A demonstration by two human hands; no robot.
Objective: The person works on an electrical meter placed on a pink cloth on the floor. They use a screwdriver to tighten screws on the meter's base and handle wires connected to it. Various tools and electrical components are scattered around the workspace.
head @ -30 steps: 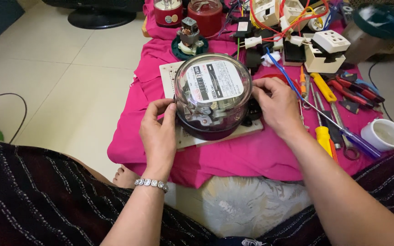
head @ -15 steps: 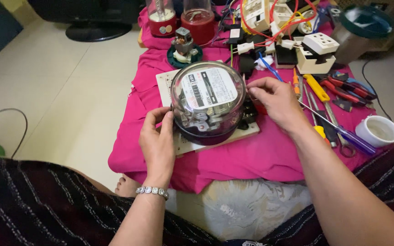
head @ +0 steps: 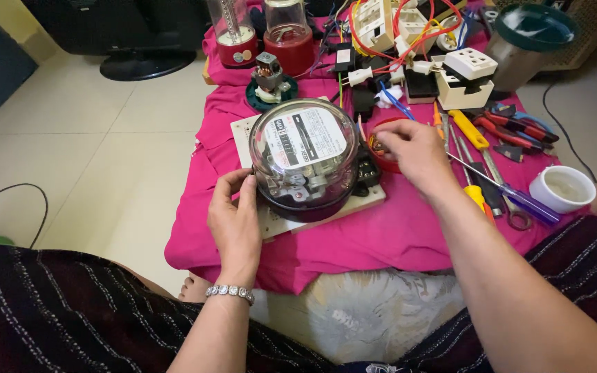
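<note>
Meter [head: 305,160], clear glass dome on dark base, sat on a white board [head: 374,197] on the pink cloth [head: 381,242]. Left hand [head: 235,222] grasped its left side. Right hand [head: 409,148] pinched at a red cup [head: 379,160] beside it. Tools [head: 492,173] crowded the right; cloth's front edge lay bare.

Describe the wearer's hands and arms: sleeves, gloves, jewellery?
Both hands are bare, no gloves. The left hand has a silver beaded bracelet at the wrist. The right hand shows no rings or watch. Both forearms are uncovered, with no sleeves in view.
</note>
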